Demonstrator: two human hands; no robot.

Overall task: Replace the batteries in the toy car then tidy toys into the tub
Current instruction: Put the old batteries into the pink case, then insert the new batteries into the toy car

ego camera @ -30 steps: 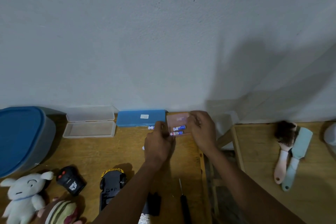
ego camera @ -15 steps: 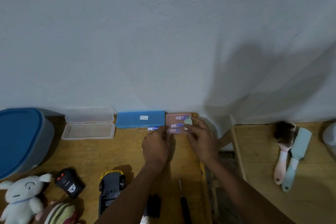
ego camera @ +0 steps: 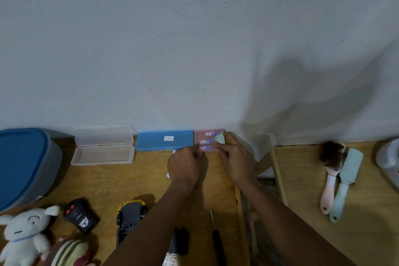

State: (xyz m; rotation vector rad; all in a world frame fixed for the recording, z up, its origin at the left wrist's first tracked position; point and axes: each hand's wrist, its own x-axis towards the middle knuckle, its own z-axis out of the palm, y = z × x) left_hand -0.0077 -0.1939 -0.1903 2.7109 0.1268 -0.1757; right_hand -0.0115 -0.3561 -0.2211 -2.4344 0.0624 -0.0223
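A pink battery case (ego camera: 208, 136) lies flat against the wall, right of a closed blue case (ego camera: 164, 140), with several blue-labelled batteries showing in it. My left hand (ego camera: 185, 166) pinches its front edge. My right hand (ego camera: 235, 160) holds its right side, fingertips by a pale green tab. Two loose batteries (ego camera: 168, 175) peek out beside my left hand. The black and yellow toy car (ego camera: 129, 220) lies upside down at the front. Its black cover (ego camera: 181, 241) and a screwdriver (ego camera: 217, 237) lie near my forearm. The blue-lidded tub (ego camera: 21, 166) stands at the far left.
An open clear case (ego camera: 103, 151) sits by the wall. A black remote (ego camera: 81, 219), a white plush (ego camera: 23, 237) and a striped plush (ego camera: 67, 252) lie at the front left. Two brushes (ego camera: 336, 183) rest on the neighbouring table across a gap.
The pink case went from being held up in both hands to lying against the wall beside the blue case. Both hands moved back with it.
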